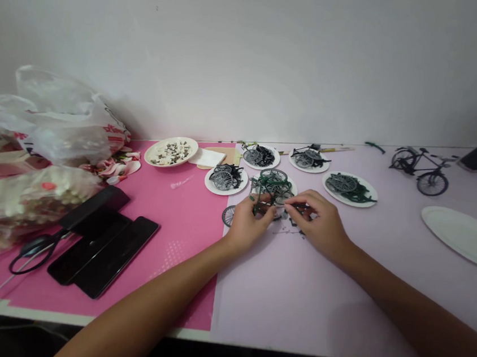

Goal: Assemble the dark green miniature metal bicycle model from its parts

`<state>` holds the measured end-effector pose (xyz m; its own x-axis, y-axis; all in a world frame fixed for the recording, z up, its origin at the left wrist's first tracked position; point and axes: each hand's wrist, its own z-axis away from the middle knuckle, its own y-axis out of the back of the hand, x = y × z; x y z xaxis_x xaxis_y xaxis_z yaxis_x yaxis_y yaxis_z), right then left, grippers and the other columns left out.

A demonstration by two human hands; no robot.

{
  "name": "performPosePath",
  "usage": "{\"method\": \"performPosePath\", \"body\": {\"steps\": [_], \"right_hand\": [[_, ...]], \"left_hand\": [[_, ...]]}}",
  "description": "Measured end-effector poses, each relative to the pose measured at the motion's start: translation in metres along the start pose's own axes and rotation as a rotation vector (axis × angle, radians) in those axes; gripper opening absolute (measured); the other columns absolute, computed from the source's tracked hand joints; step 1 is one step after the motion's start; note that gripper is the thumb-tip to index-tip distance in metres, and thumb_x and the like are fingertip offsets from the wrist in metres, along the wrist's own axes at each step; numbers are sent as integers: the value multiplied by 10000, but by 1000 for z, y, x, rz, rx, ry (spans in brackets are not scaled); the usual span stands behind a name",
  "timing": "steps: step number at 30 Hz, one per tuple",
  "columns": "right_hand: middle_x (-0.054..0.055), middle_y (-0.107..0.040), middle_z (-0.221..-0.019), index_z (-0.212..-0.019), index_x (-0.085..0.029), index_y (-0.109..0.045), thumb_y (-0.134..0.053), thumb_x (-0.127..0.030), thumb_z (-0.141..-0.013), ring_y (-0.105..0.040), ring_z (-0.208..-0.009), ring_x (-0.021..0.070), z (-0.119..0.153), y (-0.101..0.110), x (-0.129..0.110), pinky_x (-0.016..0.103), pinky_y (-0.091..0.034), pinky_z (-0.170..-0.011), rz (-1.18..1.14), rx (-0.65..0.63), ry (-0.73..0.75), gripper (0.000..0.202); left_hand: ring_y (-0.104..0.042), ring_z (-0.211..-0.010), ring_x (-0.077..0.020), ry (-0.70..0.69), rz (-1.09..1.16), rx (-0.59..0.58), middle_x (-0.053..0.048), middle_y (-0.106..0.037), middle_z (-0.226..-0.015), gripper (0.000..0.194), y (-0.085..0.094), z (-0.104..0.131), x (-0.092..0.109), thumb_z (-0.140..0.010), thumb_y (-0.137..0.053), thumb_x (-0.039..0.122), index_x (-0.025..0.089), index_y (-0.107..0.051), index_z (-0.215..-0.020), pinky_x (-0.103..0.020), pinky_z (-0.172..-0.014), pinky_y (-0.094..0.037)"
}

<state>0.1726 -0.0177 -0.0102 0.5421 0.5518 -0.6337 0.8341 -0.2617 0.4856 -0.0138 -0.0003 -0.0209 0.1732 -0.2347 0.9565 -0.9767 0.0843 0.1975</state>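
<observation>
My left hand (247,220) is closed on a dark green bicycle frame piece (261,208), near the middle of the table. Close on its right, my right hand (320,221) has thumb and forefinger pinched together; what they hold is too small to make out. Just beyond both hands, a white plate (292,185) bears green and grey model bicycle parts (273,176). A loose spoked wheel (228,215) lies left of my left hand. Small dark parts (293,225) lie between and below the hands, partly covered by them.
More plates of wheels and parts stand behind, one with green pieces (350,189). An assembled model bicycle (424,169) and an oval white plate (466,239) are at the right. Black phones (117,256), scissors (37,251) and plastic bags (65,120) occupy the left.
</observation>
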Motion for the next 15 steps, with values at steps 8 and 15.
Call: {"method": "performPosePath", "body": {"steps": [8, 15], "right_hand": [[79, -722, -935, -949, -254, -745, -674, -366, -966, -659, -785, 227, 0, -1, 0, 347, -506, -577, 2, -4, 9, 133], [79, -723, -944, -950, -262, -747, -676, -372, -966, -668, -813, 236, 1, -1, 0, 352, -518, -584, -7, 11, -8, 132]], "left_hand": [[-716, -876, -202, -30, -47, -8, -116, -777, -1036, 313, 0, 0, 0, -870, -732, 240, 133, -724, -1163, -295, -792, -557], [-718, -870, -201, -26, -55, 4, -111, -777, -1028, 311, 0, 0, -1, -870, -731, 233, 140, -724, -1166, -288, -781, -555]]}}
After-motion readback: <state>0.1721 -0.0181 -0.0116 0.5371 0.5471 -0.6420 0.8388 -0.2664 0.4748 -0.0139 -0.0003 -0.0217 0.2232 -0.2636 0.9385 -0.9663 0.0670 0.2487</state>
